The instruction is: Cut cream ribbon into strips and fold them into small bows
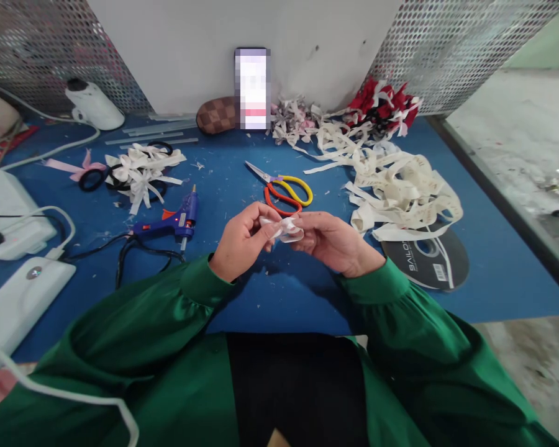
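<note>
A small white ribbon bow [289, 230] is pinched between my two hands above the blue table. My left hand [245, 239] has its thumb and forefinger closed on the bow's left side. The fingers of my right hand [333, 241] grip its right side, partly hidden behind the loops. Just beyond my hands lies a pair of scissors [286, 191] with one red and one yellow handle, blades pointing away to the left. To the left, a blue glue gun [172, 223] rests on the table, a glue stick showing at its back end.
Finished white bows with black hair ties [142, 171] lie at the left. Cream ribbon [410, 186] is heaped at the right, partly over a black disc [447, 261]. A phone [252, 87] leans against the back panel. Power strips [25, 310] and cables line the left edge.
</note>
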The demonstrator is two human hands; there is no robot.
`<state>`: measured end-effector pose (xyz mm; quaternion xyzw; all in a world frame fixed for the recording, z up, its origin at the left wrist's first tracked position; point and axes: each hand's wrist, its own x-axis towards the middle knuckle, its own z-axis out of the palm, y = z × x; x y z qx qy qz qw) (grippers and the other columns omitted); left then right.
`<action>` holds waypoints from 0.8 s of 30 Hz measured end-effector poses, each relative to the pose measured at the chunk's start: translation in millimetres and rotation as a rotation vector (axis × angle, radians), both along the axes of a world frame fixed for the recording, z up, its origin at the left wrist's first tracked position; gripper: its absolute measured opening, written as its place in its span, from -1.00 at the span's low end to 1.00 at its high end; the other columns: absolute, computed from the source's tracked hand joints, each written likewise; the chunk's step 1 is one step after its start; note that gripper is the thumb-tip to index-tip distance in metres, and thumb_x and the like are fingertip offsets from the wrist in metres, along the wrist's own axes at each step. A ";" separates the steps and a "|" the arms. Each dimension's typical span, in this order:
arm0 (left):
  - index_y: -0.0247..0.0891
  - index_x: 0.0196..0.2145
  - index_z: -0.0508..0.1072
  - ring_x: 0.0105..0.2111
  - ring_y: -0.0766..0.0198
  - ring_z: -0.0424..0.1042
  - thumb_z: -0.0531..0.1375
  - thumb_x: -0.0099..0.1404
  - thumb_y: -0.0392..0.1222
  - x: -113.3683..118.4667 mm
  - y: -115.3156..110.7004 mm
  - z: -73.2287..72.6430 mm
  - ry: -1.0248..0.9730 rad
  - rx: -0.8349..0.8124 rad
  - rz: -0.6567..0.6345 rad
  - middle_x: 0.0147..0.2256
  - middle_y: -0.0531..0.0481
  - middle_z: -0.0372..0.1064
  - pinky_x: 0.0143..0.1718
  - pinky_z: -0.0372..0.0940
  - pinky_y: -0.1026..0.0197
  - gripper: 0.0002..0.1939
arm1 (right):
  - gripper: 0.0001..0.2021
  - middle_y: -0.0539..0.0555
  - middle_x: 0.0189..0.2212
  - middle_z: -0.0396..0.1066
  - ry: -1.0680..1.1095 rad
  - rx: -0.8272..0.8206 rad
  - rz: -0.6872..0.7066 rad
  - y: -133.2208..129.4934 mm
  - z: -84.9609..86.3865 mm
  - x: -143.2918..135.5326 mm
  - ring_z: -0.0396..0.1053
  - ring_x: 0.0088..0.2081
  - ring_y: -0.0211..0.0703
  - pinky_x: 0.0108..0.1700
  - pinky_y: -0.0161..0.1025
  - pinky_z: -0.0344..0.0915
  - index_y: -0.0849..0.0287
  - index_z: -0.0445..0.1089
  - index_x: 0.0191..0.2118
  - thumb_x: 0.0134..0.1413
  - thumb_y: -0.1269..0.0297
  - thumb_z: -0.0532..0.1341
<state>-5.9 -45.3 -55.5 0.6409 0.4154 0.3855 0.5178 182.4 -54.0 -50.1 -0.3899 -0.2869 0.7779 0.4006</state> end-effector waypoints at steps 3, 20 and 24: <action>-0.22 -0.23 0.42 -0.56 0.41 0.36 0.24 0.34 -0.16 0.5 0.1 -3.1 -0.038 0.021 0.003 -0.48 0.13 0.34 -0.46 0.32 0.29 -0.90 | -0.92 -0.07 -0.56 0.24 0.029 -0.033 -0.006 0.0 1.5 -1.3 0.04 -0.55 -0.36 -0.46 -0.31 0.14 0.23 0.43 -0.45 0.02 0.36 0.28; -0.23 -0.40 0.53 -0.57 0.41 0.35 0.40 0.19 -0.12 1.8 -3.0 -5.9 0.162 0.267 0.128 -0.52 0.12 0.46 -0.47 0.26 0.33 -0.83 | -0.81 -0.03 -0.53 0.36 -0.136 0.169 -0.052 -5.9 -2.2 -5.0 0.16 -0.51 -0.39 -0.46 -0.34 0.06 0.24 0.50 -0.46 -0.04 0.23 0.42; -0.25 -0.42 0.50 -0.55 0.41 0.32 0.32 0.27 -0.16 0.6 -3.1 -3.0 0.167 0.291 0.068 -0.53 0.11 0.43 -0.46 0.24 0.33 -0.85 | -0.79 -0.02 -0.51 0.36 -0.188 0.202 -0.036 -6.1 2.2 -4.0 0.17 -0.49 -0.37 -0.45 -0.32 0.06 0.24 0.48 -0.44 -0.04 0.19 0.41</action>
